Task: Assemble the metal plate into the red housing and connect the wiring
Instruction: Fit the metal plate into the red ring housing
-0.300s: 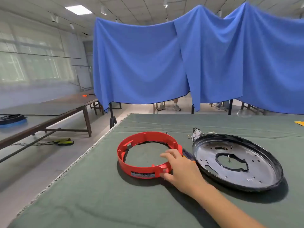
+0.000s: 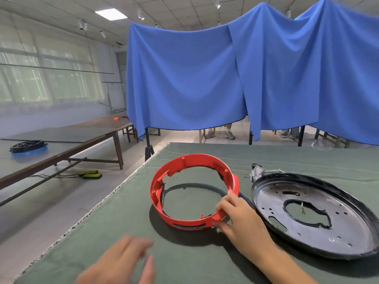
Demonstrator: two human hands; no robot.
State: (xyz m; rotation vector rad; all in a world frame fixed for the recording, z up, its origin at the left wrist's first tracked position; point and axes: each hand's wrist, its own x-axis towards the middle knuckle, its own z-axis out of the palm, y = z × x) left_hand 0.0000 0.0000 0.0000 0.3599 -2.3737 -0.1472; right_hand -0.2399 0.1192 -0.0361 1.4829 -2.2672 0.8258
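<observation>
now the right hand [image 2: 238,218] pinches the housing [image 2: 162,210] rim, tilting it up, probably to receive the plate [image 2: 320,220]; the left hand [image 2: 123,261] comes spread, blurred.

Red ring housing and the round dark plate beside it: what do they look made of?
Red ring housing: probably moulded plastic, matt and evenly coloured, with moulded screw bosses along its rim. Round dark plate: likely stamped metal, its greyish face carrying reflections, punched holes and a central cut-out, with a glossy black rim. The right hand grips the housing.
</observation>
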